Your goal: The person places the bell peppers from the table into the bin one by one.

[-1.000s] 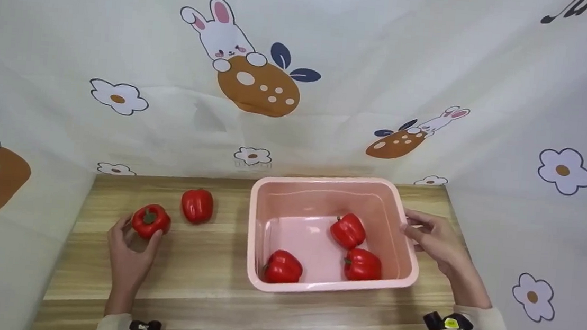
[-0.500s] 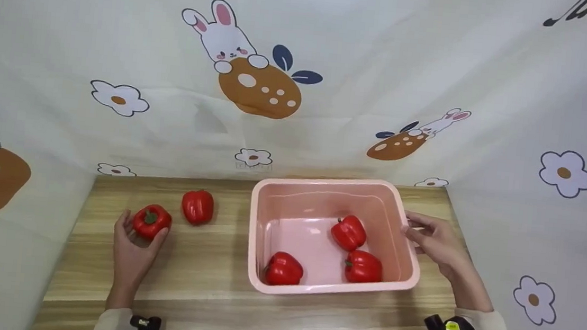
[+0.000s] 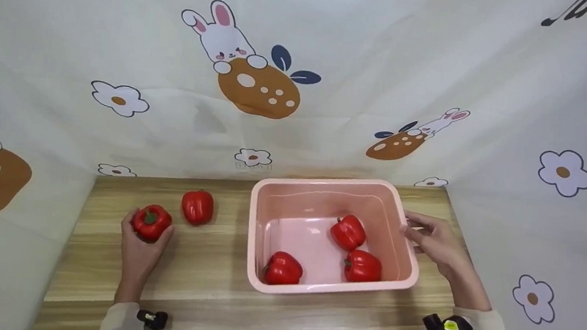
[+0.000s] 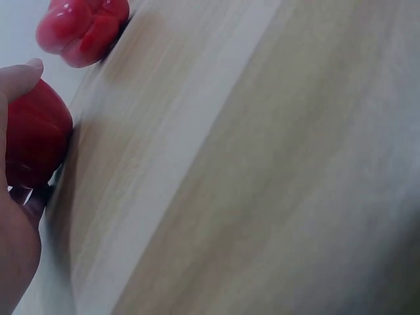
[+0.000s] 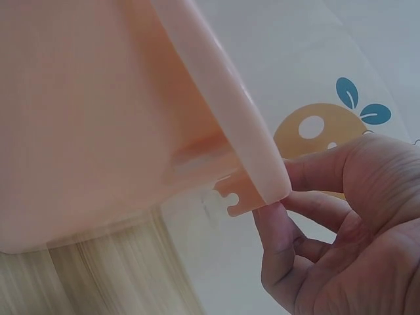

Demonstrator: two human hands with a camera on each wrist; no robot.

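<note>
My left hand (image 3: 141, 251) grips a red bell pepper (image 3: 151, 223) at the left of the table, thumb on its right side and fingers on its left. The pepper's green stem points up in the head view. In the left wrist view the thumb lies over the same pepper (image 4: 38, 136), close to the wood. Another red bell pepper (image 3: 197, 207) lies just behind and to the right. My right hand (image 3: 438, 243) pinches the right rim of a pink plastic basin (image 3: 255, 225); the right wrist view shows thumb and fingers at that rim (image 5: 279, 187).
Inside the basin lie three red bell peppers: one at the front left (image 3: 283, 269), two touching at the right (image 3: 348, 232). The wooden table (image 3: 217, 312) is bounded by a printed cloth (image 3: 328, 136) behind and at both sides.
My left hand has shifted a little to the right and wrapped more closely around the pepper, which has hardly moved. The right hand and basin stay in place.
</note>
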